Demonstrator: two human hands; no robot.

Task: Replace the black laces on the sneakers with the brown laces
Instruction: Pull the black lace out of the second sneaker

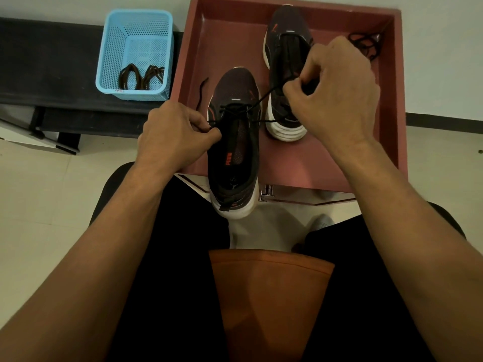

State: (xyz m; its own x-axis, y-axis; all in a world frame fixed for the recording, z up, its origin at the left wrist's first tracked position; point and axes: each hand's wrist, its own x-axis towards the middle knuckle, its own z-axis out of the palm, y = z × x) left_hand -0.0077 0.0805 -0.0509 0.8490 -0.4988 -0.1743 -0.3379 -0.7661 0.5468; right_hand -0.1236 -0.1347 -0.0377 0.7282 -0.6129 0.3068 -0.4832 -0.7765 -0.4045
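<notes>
My right hand [332, 87] is pinched shut on one end of the black lace [264, 96], pulled up and to the right over the far sneaker [286, 74]. Left hand [177, 134] is closed too, thumb & forefinger nipping the other run of lace at the left eyelets of the near sneaker [234, 142]. That shoe sits half on the red tray [386, 100], heel hanging off the front edge toward me.

Looks like I'm mid-unlacing: only the lowest rows near the toe are threaded, upper eyelets bare. To do it well, I'd keep the left hand steady as an anchor, feed slack w/ it, and draw the right end straight out along the eyelet's axis, not sideways, so the tip doesn't snag. One row at a time.

Far sneaker seems already stripped; a loose black lace [364, 44] lies in the tray's far right corner. Brown laces [141, 77] wait in the blue basket [109, 48], off to the left, well apart from the shoes.
</notes>
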